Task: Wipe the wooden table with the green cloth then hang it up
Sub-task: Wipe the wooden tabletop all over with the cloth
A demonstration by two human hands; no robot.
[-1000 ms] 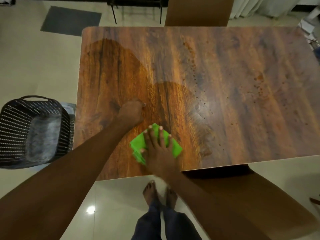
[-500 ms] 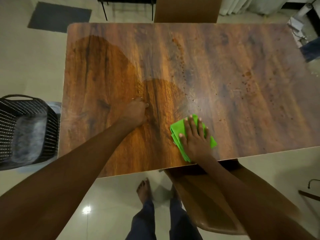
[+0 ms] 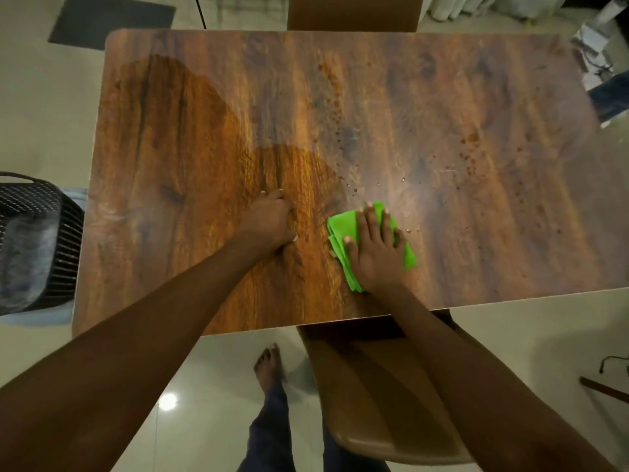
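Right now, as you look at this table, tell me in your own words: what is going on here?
A person is wiping the wooden table with a folded green cloth. The right hand lies flat on the cloth, fingers straight, pressing it down near the table's near edge. The left hand rests on the bare wood beside it, fingers curled, holding nothing. A darker, damp-looking patch covers the table's left part; small spots lie to the right of the cloth. The cloth is not yet hung up.
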